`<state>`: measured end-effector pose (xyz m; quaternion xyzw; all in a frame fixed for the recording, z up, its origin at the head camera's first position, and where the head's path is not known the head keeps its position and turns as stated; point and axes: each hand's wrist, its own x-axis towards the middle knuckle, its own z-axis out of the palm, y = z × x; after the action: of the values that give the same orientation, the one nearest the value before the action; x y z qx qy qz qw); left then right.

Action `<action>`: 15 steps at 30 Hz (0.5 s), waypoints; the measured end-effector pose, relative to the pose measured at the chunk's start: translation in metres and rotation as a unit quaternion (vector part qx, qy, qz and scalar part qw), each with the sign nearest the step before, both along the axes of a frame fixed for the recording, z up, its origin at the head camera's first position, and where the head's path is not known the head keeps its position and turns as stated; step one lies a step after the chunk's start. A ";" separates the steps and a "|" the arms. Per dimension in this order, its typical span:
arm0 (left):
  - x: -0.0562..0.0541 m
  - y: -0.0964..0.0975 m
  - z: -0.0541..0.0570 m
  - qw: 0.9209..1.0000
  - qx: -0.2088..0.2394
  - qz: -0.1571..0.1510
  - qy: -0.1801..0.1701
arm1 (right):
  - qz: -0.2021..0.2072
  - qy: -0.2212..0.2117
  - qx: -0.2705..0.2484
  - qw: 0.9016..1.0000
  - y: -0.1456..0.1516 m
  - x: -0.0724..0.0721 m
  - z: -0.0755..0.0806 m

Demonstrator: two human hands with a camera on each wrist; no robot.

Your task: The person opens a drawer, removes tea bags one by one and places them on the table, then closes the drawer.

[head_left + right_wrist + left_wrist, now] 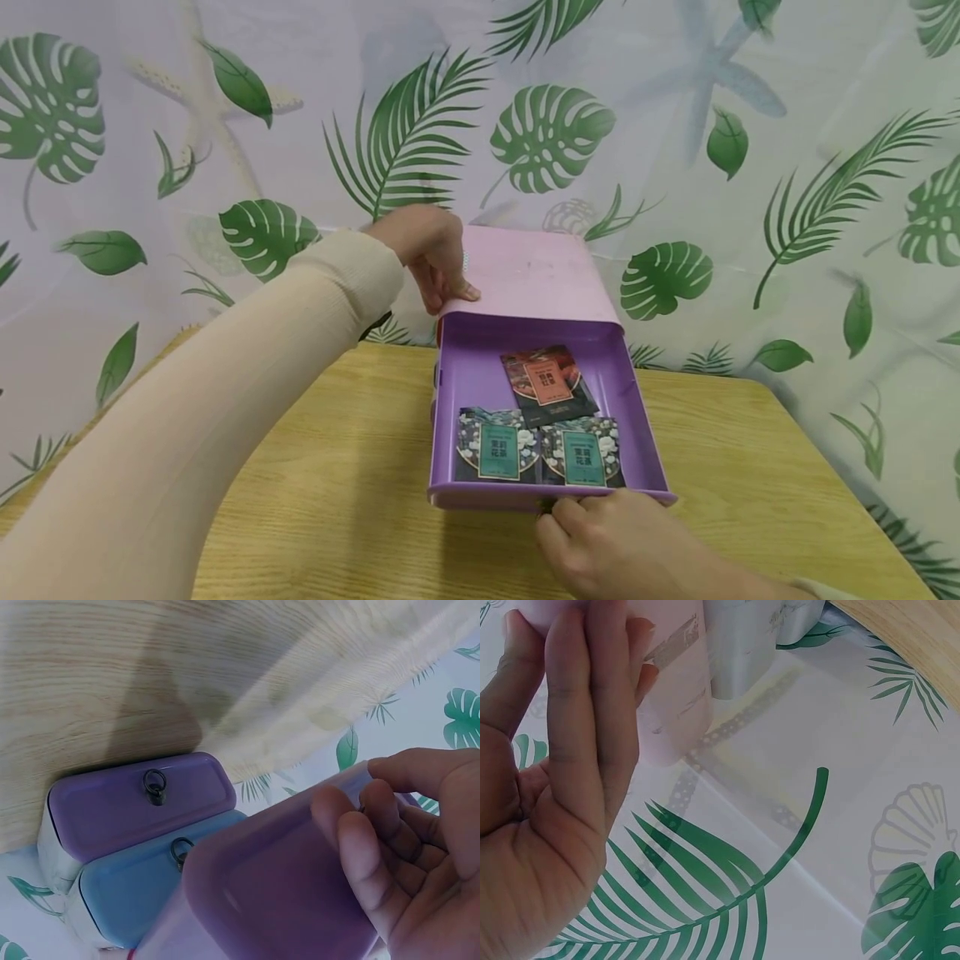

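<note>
A small drawer cabinet with a pink top [536, 275] stands on the table. Its purple top drawer [651, 450] is pulled far out and holds a red-and-black tea sachet [550, 383] and two teal-labelled tea sachets [498, 450], lying flat. My left hand [431, 250] grips the cabinet's front left top edge, thumb on top, fingers down the side. At the drawer front, my right hand [618, 542] has its fingers curled at the ring pull, mostly hidden by them. In the right wrist view the right hand [405, 847] covers that spot on the drawer front [277, 885].
Beneath the open drawer are a closed blue drawer [135, 881] and a closed purple drawer [112, 810], each with a metal ring pull. The wooden table [315, 500] extends to both sides. A leaf-printed cloth [555, 50] hangs behind the cabinet.
</note>
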<state>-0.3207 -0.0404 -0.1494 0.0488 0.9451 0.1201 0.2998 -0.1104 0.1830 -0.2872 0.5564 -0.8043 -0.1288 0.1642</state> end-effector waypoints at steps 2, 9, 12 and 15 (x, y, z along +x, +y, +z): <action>0.000 0.000 0.000 1.000 -0.002 0.000 -0.002 | 0.006 0.006 -0.002 1.000 0.000 0.000 0.001; 0.000 -0.002 0.001 1.000 -0.007 -0.008 -0.001 | 0.019 -0.021 -0.033 0.999 -0.002 0.003 0.009; 0.000 -0.002 0.000 1.000 -0.004 -0.009 -0.001 | 0.028 -0.052 -0.074 0.995 -0.005 0.006 0.015; 0.000 -0.003 0.000 1.000 -0.002 -0.007 0.001 | 0.051 -0.059 -0.121 0.990 -0.009 0.007 0.022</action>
<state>-0.3210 -0.0437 -0.1494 0.0550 0.9452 0.1164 0.2999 -0.1031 0.1745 -0.2656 0.5796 -0.7926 0.0116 0.1892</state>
